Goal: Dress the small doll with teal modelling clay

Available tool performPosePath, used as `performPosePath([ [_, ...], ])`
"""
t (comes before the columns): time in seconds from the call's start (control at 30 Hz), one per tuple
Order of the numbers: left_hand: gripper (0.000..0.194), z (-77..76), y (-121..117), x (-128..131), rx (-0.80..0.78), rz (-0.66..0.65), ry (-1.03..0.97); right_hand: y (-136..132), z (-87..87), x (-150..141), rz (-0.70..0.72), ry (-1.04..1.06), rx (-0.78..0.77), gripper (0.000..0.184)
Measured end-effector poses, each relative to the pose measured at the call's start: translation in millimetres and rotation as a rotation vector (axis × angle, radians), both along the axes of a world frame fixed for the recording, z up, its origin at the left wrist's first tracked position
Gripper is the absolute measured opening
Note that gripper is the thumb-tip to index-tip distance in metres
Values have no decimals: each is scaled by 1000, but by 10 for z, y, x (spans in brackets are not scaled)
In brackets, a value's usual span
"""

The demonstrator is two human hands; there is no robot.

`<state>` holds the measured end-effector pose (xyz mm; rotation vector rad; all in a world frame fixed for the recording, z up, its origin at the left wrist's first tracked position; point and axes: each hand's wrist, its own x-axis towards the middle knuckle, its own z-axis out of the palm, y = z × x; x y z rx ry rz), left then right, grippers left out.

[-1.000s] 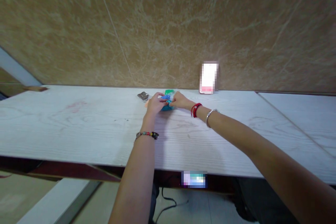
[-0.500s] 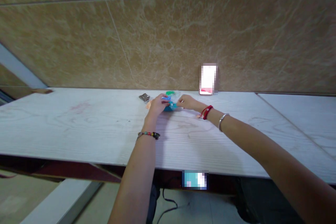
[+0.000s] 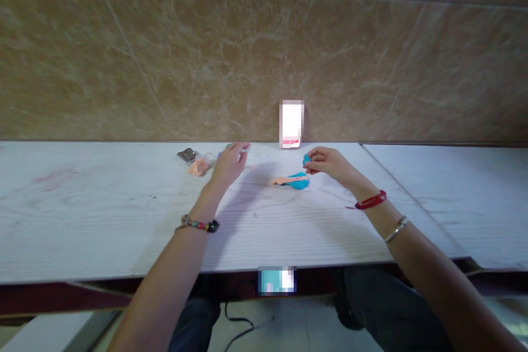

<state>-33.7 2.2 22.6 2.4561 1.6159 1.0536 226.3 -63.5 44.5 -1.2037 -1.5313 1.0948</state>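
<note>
My right hand (image 3: 333, 165) pinches a small lump of blue clay (image 3: 306, 160) between thumb and fingertips, just above the table. Below it on the tabletop lies a flat blue piece of clay (image 3: 300, 183) with a peach strip (image 3: 284, 180) across it. My left hand (image 3: 227, 165) hovers further left, fingers stretched out and holding nothing I can see. Beside it are a crumpled peach lump (image 3: 198, 166) and a small dark grey packet (image 3: 187, 154). Bits of blue and green show behind the left hand, mostly hidden by it.
The white wood-grain table (image 3: 103, 214) runs along a brown marbled tile wall (image 3: 214, 66). A phone with a blurred screen (image 3: 291, 124) leans on the wall. Another blurred screen (image 3: 276, 280) sits at the table's front edge. A black cable (image 3: 241, 320) lies on the floor.
My hands have moved apart from the blue clay they were both at. The blue piece with the peach strip now lies between them, and the view has shifted right.
</note>
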Motion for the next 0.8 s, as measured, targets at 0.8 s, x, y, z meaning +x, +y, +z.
performPosePath([
  [0.8,24,-90,-249,488,-150,-383,285,-196,-405,44,196,-472,91,15],
])
